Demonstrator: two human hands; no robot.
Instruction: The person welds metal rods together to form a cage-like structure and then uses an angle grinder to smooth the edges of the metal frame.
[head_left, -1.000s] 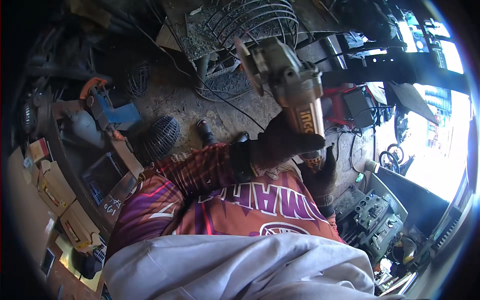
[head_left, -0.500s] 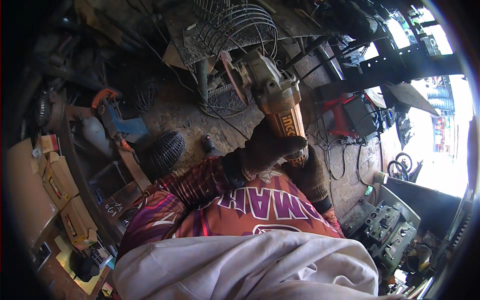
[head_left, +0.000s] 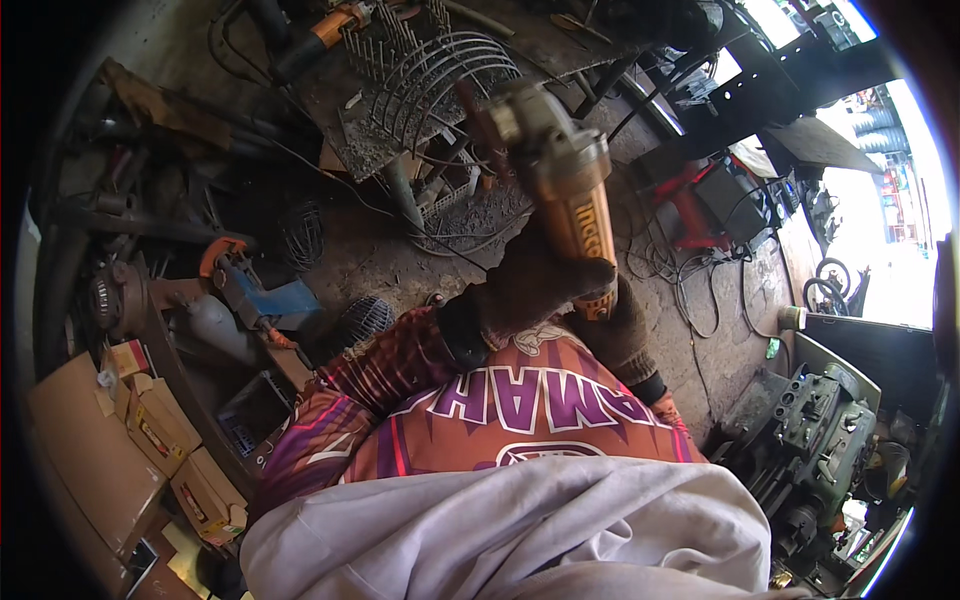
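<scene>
Two gloved hands hold the nearest concern, just beyond the pale cloth at six o'clock and the loose shirt above it. The left hand is clamped around the body of the grinder, which slants from the middle of the view toward twelve o'clock. The right hand lies against its rear end; its fingers are hidden, so whether they are closed cannot be told.

If the left grip slipped, the heavy head could tip, and the disc could swing back toward the sleeve or shirt and catch slack fabric. The thin cord near the left hand could snag if the person turned. Loose cables on the floor at three o'clock could trip a foot.

Farther off, toward twelve, the wire cage sits on the gritty tabletop; a disc edge meeting a bar at a bad angle might kick the tool back.

The disc is blurred and dark, so whether it spins cannot be judged. The switch cannot be made out, and the cord's path is lost in shadow. At two o'clock, glare washes out the doorway.
</scene>
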